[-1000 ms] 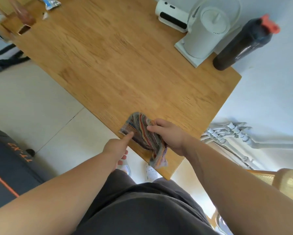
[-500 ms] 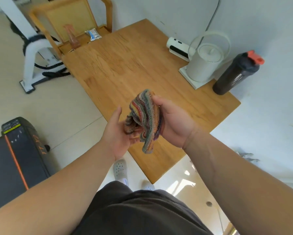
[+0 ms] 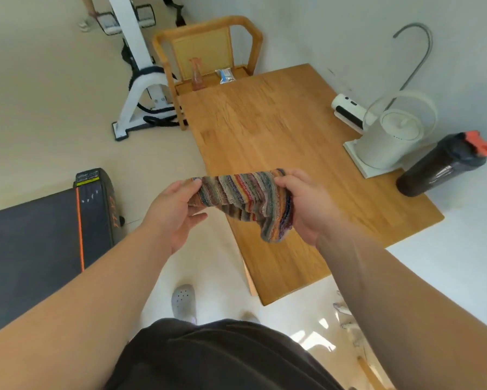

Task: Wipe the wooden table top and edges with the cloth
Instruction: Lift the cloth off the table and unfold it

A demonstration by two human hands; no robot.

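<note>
Now both hands (image 3: 177, 212) (image 3: 304, 209) stretch cloth (image 3: 245, 201) above table (image 3: 278, 130) near edge.

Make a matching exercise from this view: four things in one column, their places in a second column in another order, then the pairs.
Things
1. striped cloth
2. black bottle
3. snack packet
4. white kettle

Places
A. on the chair seat at the table's far end
B. on a white base on the table
C. stretched between the left hand and right hand
D. at the table's wall-side corner

Pairs: 1-C, 2-D, 3-A, 4-B
</note>
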